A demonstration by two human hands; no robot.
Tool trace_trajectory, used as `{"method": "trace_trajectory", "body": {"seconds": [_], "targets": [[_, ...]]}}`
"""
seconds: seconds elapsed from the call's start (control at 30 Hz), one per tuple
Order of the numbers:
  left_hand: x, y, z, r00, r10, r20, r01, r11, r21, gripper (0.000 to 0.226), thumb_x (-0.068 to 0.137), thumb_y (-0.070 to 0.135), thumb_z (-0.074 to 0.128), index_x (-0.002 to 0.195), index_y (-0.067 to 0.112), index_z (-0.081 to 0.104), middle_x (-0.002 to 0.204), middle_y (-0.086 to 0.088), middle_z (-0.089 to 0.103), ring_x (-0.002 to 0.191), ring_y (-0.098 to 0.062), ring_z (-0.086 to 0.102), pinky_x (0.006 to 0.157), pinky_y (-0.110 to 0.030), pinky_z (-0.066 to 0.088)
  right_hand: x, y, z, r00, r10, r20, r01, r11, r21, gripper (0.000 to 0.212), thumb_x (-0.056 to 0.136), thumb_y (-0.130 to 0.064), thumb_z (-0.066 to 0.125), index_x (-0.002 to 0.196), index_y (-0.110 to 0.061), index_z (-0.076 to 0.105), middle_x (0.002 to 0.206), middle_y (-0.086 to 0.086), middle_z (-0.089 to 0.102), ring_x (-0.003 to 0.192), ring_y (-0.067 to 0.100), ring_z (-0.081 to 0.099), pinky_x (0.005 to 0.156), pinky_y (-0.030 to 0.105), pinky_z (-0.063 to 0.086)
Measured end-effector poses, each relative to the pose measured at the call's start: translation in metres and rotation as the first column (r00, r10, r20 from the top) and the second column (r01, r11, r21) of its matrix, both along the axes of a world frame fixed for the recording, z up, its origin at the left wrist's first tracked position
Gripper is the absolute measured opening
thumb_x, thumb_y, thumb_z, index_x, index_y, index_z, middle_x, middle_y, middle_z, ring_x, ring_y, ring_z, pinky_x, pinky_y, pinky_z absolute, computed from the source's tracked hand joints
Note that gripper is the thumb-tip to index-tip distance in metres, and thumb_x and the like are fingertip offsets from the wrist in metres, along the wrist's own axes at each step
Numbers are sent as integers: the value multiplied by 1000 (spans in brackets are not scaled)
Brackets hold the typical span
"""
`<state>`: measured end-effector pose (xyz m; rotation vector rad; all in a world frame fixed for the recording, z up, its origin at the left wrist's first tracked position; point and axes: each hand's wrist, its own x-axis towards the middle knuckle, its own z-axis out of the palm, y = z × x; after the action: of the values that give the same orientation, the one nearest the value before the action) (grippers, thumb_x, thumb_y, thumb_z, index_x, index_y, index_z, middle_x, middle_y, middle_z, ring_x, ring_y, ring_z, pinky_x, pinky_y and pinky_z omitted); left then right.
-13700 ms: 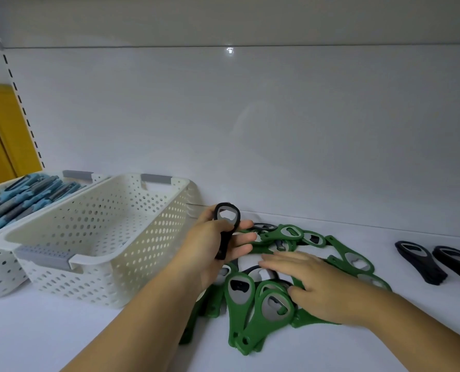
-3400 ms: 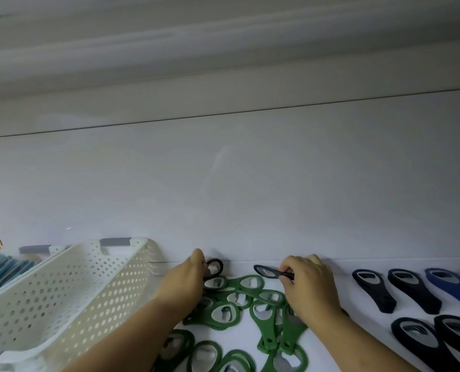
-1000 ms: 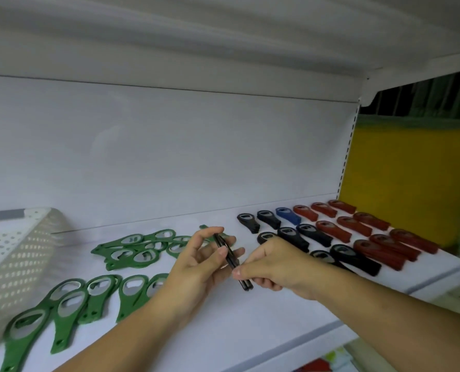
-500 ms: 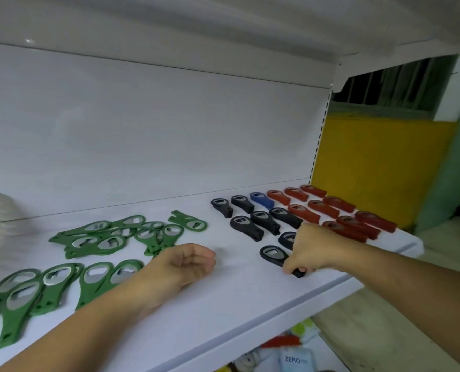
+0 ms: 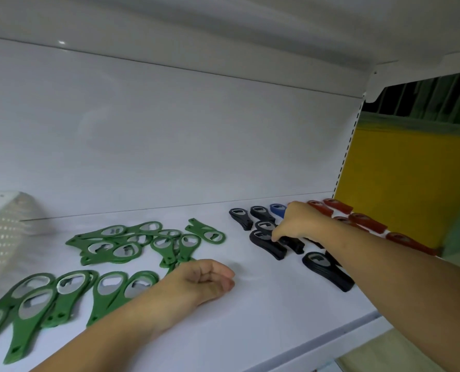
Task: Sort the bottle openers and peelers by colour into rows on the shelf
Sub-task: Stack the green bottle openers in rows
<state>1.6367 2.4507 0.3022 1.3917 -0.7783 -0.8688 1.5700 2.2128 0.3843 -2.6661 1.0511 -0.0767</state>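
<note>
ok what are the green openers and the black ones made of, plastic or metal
Green openers: the bodies look like moulded plastic, matte and evenly coloured. The head holds a shiny grey insert, probably steel.
Black openers: the bodies look like matte plastic or rubber, with a similar grey, metal-looking insert. The blur leaves that open.

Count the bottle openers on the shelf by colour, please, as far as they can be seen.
Green bottle openers: at least 15; they overlap.
Black bottle openers: at least 7; the right hand and its arm hide some.
Blue bottle opener: 1.
Red bottle openers: at least 5.
Total: at least 28.
</note>
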Motion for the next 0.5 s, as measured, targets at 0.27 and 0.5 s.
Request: {"method": "trace_trajectory", "body": {"seconds": [0.27, 0.5], "targets": [[2, -3, -1, 999, -13, 40, 12, 1000, 18, 27, 72, 17, 60, 97, 11, 69, 92, -3, 73, 105, -18, 66, 100, -27, 48, 9, -7, -5, 996, 29, -85, -26, 999, 28, 43, 68, -34, 80, 91, -7, 57, 77, 4, 52, 69, 17, 53, 56, 27, 41], [-1, 0, 5, 997, 17, 79, -18, 1000, 19, 13, 84, 6, 60, 91, 14, 69, 88, -4, 72, 91, -15, 68, 94, -31, 52, 12, 1, 0, 988, 122, 93, -108, 983, -150, 52, 77, -43, 67, 47, -17, 33, 46, -2, 29, 45, 17, 32, 48, 27, 23]]}}
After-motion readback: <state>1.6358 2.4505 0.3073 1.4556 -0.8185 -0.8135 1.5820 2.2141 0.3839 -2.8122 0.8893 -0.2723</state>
